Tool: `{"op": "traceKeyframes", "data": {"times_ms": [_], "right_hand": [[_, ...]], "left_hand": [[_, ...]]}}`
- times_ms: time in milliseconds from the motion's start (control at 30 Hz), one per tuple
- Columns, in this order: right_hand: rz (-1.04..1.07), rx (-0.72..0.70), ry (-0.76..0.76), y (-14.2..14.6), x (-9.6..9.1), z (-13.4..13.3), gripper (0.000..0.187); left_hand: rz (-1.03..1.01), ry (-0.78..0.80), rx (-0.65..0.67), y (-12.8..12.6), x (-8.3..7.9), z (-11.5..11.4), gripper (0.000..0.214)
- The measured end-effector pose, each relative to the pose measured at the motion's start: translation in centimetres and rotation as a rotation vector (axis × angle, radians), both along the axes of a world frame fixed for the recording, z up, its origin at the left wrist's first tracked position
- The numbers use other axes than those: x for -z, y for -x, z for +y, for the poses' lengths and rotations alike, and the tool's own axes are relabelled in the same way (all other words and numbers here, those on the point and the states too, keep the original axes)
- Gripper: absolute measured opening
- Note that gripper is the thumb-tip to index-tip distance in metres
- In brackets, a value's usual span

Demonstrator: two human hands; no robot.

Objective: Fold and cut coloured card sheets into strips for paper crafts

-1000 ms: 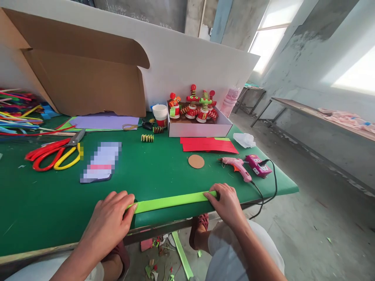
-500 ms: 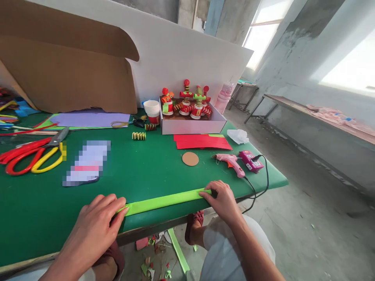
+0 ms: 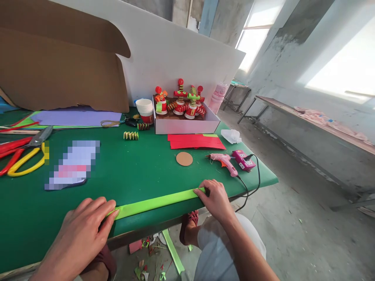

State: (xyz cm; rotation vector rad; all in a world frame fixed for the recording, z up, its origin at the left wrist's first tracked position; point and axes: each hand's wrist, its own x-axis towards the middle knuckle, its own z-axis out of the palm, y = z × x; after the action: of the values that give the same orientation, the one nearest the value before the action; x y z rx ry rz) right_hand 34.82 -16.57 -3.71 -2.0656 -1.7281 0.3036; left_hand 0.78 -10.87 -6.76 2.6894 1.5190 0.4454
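A long bright green paper strip [image 3: 158, 203] is stretched between my hands just along the near edge of the green table. My left hand [image 3: 84, 222] pinches its left end between thumb and fingers. At the other end, my right hand [image 3: 214, 198] grips the strip between thumb and curled fingers. Beyond the strip lie a round brown cardboard disc [image 3: 184, 159] and several red paper strips [image 3: 196, 142]. A pink glue gun [image 3: 224, 162] rests to the right, and folded paper springs [image 3: 131, 136] sit farther back.
Scissors [image 3: 26, 150] with red and yellow handles and a blurred-out flat object [image 3: 73, 164] lie left. A white box [image 3: 187, 126] of paper figures stands at the back beside stacked paper cups [image 3: 145, 110]. The glue gun's black cord [image 3: 259, 175] hangs over the right edge. Scraps litter the floor.
The whole view has shifted slightly, so things on the table appear farther left. Both hands keep their hold on the green strip, which looks the same.
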Motion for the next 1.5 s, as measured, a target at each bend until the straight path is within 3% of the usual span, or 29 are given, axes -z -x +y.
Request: {"op": "traceKeyframes", "data": {"times_ms": [433, 700, 833, 900, 967, 1100, 1300, 1500], "right_hand": [[-0.091, 0.062, 0.102, 0.9, -0.9, 0.4, 0.016], [-0.107, 0.063, 0.082, 0.9, -0.8, 0.3, 0.014], [-0.119, 0.037, 0.053, 0.5, -0.4, 0.3, 0.017], [-0.124, 0.019, 0.034, 0.3, -0.1, 0.3, 0.018], [-0.125, 0.006, 0.014, 0.2, 0.1, 0.4, 0.019], [-0.126, 0.007, -0.005, 0.0, 0.3, 0.4, 0.020], [-0.098, 0.004, 0.019, 0.0, 0.0, 0.5, 0.021], [-0.105, 0.021, 0.029, 0.1, -0.1, 0.5, 0.021]], "left_hand": [[0.053, 0.056, -0.037, -0.4, -0.6, -0.3, 0.046], [0.170, 0.113, -0.052, -0.6, -1.6, -0.3, 0.050], [0.286, -0.021, -0.097, -0.6, -1.9, -0.5, 0.041], [0.264, -0.151, -0.048, -0.8, -2.0, -0.7, 0.045], [0.216, -0.240, 0.104, -1.1, -2.0, -0.8, 0.070], [0.170, -0.240, 0.314, -1.7, -2.0, -0.9, 0.097], [0.176, -0.194, 0.335, -1.8, -2.1, -0.8, 0.101], [0.168, -0.232, 0.320, -1.7, -1.2, -0.4, 0.099]]}}
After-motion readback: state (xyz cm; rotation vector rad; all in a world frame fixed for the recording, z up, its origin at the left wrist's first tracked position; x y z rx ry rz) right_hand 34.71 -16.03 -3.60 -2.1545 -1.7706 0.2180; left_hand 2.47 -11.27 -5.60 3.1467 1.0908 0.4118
